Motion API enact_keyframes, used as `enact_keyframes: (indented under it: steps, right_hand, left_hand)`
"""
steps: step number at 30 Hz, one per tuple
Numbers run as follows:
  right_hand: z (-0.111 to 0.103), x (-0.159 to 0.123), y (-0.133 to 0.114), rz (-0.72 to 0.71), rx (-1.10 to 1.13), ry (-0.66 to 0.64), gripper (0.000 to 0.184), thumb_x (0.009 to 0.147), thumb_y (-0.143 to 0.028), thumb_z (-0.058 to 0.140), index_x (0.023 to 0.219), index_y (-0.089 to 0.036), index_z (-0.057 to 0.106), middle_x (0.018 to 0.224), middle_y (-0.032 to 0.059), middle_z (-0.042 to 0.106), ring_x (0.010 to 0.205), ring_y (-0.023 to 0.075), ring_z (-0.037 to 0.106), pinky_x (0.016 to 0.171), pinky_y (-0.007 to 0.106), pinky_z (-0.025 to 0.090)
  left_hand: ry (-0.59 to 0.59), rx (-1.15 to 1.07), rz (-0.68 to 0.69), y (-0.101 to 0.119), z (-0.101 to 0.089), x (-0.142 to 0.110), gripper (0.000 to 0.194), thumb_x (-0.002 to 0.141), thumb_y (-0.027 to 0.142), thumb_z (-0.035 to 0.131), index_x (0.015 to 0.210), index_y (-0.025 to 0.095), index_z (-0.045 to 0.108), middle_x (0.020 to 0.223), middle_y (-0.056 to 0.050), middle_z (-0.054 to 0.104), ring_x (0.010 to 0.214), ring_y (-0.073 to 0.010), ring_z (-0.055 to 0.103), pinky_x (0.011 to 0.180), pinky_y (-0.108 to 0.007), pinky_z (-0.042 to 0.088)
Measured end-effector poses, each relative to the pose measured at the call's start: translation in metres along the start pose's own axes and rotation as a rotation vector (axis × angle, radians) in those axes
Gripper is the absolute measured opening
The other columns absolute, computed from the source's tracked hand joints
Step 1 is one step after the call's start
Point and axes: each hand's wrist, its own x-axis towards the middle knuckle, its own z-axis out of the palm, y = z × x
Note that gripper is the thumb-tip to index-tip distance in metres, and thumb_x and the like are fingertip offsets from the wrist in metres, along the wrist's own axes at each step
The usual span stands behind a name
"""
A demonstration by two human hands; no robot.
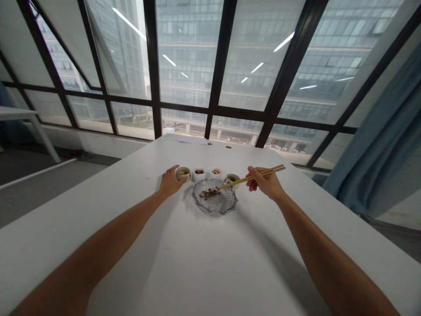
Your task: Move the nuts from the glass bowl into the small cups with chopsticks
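The left hand (170,181) curves in a wide C about a small round ceramic cup (183,174), thumb against its near wall. The right hand (263,178) is closed round slim wooden chopsticks (241,180), tips among dark, shrivelled pieces (208,193) toward the left in a textured clear-glass dish (219,209) with a scalloped rim. Just beyond the dish, left to right, stand that cup, a white tub (199,177), a second white tub (215,176) and another cup (232,177). Smooth white tabletop (210,263) stretches broadly nearward between the forearms; its far edge lies near the windows (189,66).
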Motion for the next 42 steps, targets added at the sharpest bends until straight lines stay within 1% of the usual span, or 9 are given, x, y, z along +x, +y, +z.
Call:
enact_keyframes:
  steps: [6,10,14,16,21,24,32,39,42]
  right_hand:
    - [0.001,-0.002,-0.003,0.003,-0.002,-0.003,0.066,0.064,-0.08,0.078,0.062,-0.015,0.068,0.049,0.0066,0.065,0.033,0.0139,0.057,0.03,0.021,0.044]
    - [0.001,-0.002,-0.003,-0.003,-0.011,-0.006,0.066,0.065,-0.08,0.077,0.063,-0.015,0.069,0.049,0.0067,0.066,0.034,0.0143,0.058,0.03,0.022,0.044]
    - [-0.001,-0.002,-0.003,0.004,-0.062,-0.026,0.068,0.065,-0.083,0.074,0.063,-0.015,0.068,0.049,0.0066,0.065,0.033,0.0143,0.057,0.03,0.022,0.045]
    - [-0.002,-0.003,-0.004,0.01,-0.111,-0.07,0.07,0.066,-0.085,0.072,0.063,-0.015,0.068,0.048,0.0064,0.065,0.034,0.014,0.057,0.031,0.022,0.045]
    - [0.0,-0.007,-0.008,0.018,-0.245,-0.244,0.068,0.07,-0.083,0.07,0.068,-0.016,0.069,0.055,0.0069,0.069,0.04,0.0138,0.062,0.035,0.02,0.045]
    - [0.004,-0.009,-0.008,0.021,-0.26,-0.288,0.068,0.071,-0.084,0.068,0.068,-0.016,0.068,0.055,0.0062,0.068,0.041,0.0133,0.062,0.036,0.02,0.045]
    - [0.017,-0.009,-0.005,0.044,-0.236,-0.239,0.072,0.068,-0.088,0.066,0.068,-0.016,0.067,0.055,0.0062,0.068,0.039,0.013,0.06,0.035,0.02,0.043]
    - [0.021,-0.007,0.001,0.051,-0.248,-0.184,0.076,0.07,-0.091,0.061,0.069,-0.015,0.067,0.056,0.008,0.068,0.039,0.0133,0.059,0.033,0.021,0.042]
    - [0.022,-0.006,0.002,0.075,-0.244,-0.172,0.078,0.068,-0.092,0.061,0.07,-0.014,0.068,0.056,0.0083,0.068,0.039,0.0133,0.06,0.033,0.021,0.041]
  left_hand:
    - [-0.033,-0.029,-0.014,0.002,-0.001,-0.001,0.063,0.082,0.043,0.073,0.137,0.021,0.049,0.136,-0.016,0.065,0.124,-0.034,0.063,0.106,-0.05,0.048]
    - [-0.056,-0.066,-0.013,-0.001,0.0,0.0,0.065,0.083,0.042,0.073,0.138,0.019,0.047,0.136,-0.016,0.064,0.124,-0.0327,0.063,0.106,-0.049,0.049]
    - [-0.034,-0.093,0.014,-0.005,0.003,0.0,0.066,0.081,0.041,0.075,0.137,0.019,0.047,0.136,-0.016,0.064,0.124,-0.0317,0.062,0.106,-0.048,0.049]
    - [-0.021,-0.102,0.03,-0.006,0.004,0.001,0.067,0.08,0.041,0.076,0.137,0.019,0.048,0.135,-0.016,0.064,0.123,-0.0311,0.062,0.106,-0.048,0.049]
    - [-0.012,-0.107,0.061,-0.007,0.004,0.001,0.068,0.078,0.04,0.078,0.136,0.019,0.049,0.135,-0.015,0.064,0.121,-0.0304,0.062,0.107,-0.047,0.049]
    - [-0.005,-0.106,0.067,-0.007,0.004,0.001,0.066,0.078,0.04,0.078,0.135,0.019,0.05,0.134,-0.014,0.064,0.121,-0.0309,0.062,0.106,-0.048,0.049]
    - [0.012,-0.103,0.086,-0.007,0.005,0.001,0.065,0.078,0.038,0.079,0.134,0.02,0.051,0.133,-0.013,0.064,0.121,-0.031,0.062,0.106,-0.048,0.049]
    - [0.003,-0.095,0.098,-0.007,0.004,0.001,0.064,0.079,0.039,0.078,0.134,0.019,0.051,0.133,-0.015,0.064,0.121,-0.0316,0.062,0.106,-0.048,0.049]
    - [0.0,-0.091,0.098,-0.006,0.003,0.001,0.064,0.079,0.039,0.078,0.134,0.019,0.052,0.133,-0.015,0.064,0.121,-0.0319,0.062,0.106,-0.048,0.049]
